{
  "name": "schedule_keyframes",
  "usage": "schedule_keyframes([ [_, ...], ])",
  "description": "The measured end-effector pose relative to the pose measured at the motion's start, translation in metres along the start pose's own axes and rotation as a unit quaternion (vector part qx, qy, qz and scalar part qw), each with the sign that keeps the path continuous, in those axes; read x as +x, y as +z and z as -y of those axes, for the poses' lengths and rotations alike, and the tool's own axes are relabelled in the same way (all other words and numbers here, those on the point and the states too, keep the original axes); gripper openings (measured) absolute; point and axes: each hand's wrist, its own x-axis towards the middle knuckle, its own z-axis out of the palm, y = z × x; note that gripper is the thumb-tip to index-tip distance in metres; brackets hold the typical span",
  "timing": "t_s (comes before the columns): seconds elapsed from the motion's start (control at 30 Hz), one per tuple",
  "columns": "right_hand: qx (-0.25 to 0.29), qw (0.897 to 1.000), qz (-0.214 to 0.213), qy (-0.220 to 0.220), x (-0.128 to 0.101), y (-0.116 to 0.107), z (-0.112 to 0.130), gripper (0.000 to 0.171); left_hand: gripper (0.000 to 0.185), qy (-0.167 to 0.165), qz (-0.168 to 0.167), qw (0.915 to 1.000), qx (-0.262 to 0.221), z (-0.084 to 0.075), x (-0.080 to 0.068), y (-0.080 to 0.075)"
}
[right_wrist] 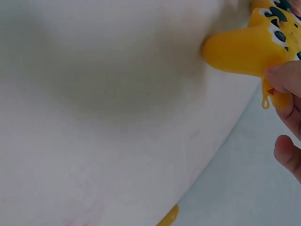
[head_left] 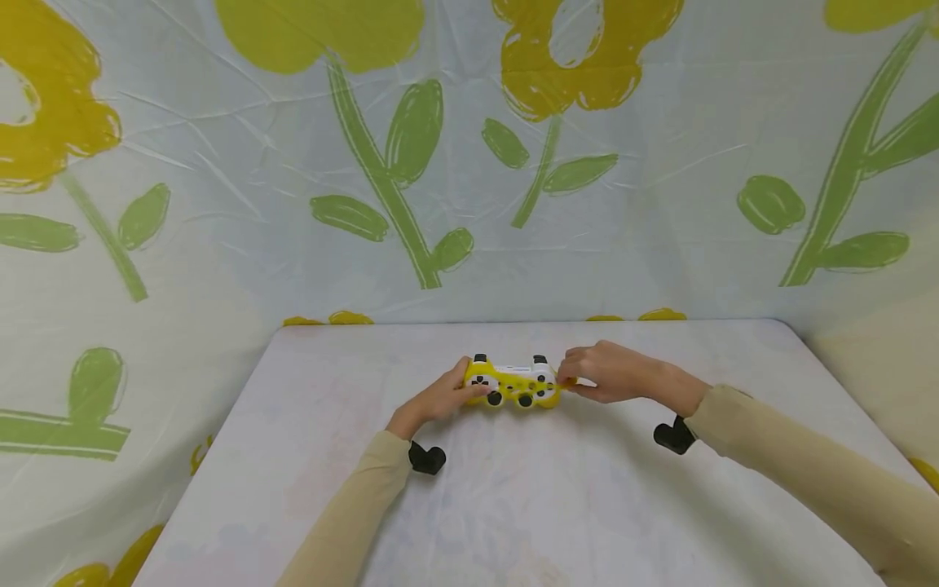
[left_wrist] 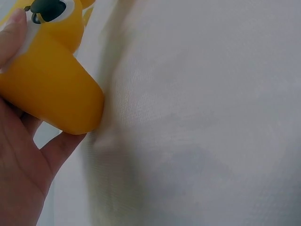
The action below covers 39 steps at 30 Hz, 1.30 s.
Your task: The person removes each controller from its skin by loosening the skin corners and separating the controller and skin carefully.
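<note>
Head view, hidden parts: the left hand (head_left: 440, 397) covers the 9 o'clock end of the game controller (head_left: 513, 383), and the right hand (head_left: 609, 372) covers its 3 o'clock end; the small markings on its face are too fine to read.
Head view, place: the controller lies at the middle of the white tabletop (head_left: 513, 505), toward its far 12 o'clock edge, in front of the flower-print cloth (head_left: 469, 163).
Head view, look: yellow body with white patches on the face, two black sticks along the near side, two black shoulder buttons at the far side.
Head view, hands: left fingers curl round the 9 o'clock grip; right fingers pinch the 3 o'clock end.
Head view, wrists: a black camera mount (head_left: 427, 457) sits under each beige sleeve (head_left: 807, 473).

Left wrist view, cut off: only one yellow grip of the controller (left_wrist: 51, 89) shows, at 10 o'clock, with part of a dark button in a white ring.
Left wrist view, hand: the left hand (left_wrist: 23, 169) wraps the grip from below, thumb on top.
Left wrist view, blur: the tabletop (left_wrist: 197, 117) is soft.

Right wrist view, cut off: a yellow grip (right_wrist: 244, 49) juts in at 2 o'clock; dark buttons are partly out of frame.
Right wrist view, hand: the right hand's fingertips (right_wrist: 284, 77) pinch a small yellow tab under the body.
</note>
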Motion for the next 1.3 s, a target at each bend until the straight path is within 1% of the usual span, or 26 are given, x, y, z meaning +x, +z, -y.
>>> schedule_keyframes([
  [0.17, 0.019, 1.000, 0.004, 0.017, -0.003, 0.004, 0.004, 0.013, 0.035, 0.000, -0.003, 1.0000, 0.003, -0.001, 0.000, -0.001],
  [0.33, 0.031, 0.999, -0.002, 0.018, -0.003, 0.007, 0.005, 0.013, 0.036, 0.002, -0.010, 0.9999, 0.001, -0.001, -0.002, 0.000],
  [0.5, 0.046, 0.998, -0.009, 0.032, -0.006, 0.016, 0.003, 0.013, 0.036, 0.002, -0.006, 1.0000, 0.001, -0.002, -0.002, 0.000],
  [0.6, 0.052, 0.998, -0.022, 0.035, -0.007, 0.020, 0.002, 0.012, 0.036, -0.001, -0.003, 1.0000, 0.003, -0.003, -0.002, -0.001],
  [0.7, 0.046, 0.997, -0.045, 0.040, -0.007, 0.023, 0.002, 0.012, 0.037, -0.002, -0.004, 1.0000, 0.005, -0.002, 0.000, -0.002],
  [0.8, 0.038, 0.995, -0.064, 0.059, -0.005, 0.026, 0.003, 0.013, 0.038, -0.003, -0.007, 1.0000, 0.002, -0.001, 0.001, -0.002],
  [0.9, 0.053, 0.992, -0.068, 0.090, -0.005, 0.028, 0.005, 0.008, 0.037, -0.007, -0.008, 0.9999, -0.005, -0.001, 0.000, -0.002],
  [0.97, 0.084, 0.988, -0.066, 0.114, -0.005, 0.029, 0.007, 0.003, 0.037, -0.009, -0.007, 0.9999, -0.007, -0.001, -0.001, -0.002],
  [1.07, 0.138, 0.977, -0.070, 0.145, -0.006, 0.030, 0.008, 0.009, 0.036, -0.005, -0.005, 0.9999, -0.008, -0.001, -0.001, 0.000],
  [1.17, 0.188, 0.964, -0.081, 0.170, -0.005, 0.031, 0.008, 0.012, 0.036, 0.000, -0.003, 1.0000, -0.006, -0.001, -0.002, 0.001],
  [1.23, 0.226, 0.951, -0.083, 0.192, -0.004, 0.032, 0.008, 0.013, 0.037, 0.004, -0.005, 1.0000, -0.006, -0.001, -0.003, 0.002],
  [1.3, 0.265, 0.935, -0.083, 0.220, -0.003, 0.034, 0.008, 0.013, 0.036, 0.003, -0.008, 1.0000, -0.003, 0.000, -0.004, 0.002],
])
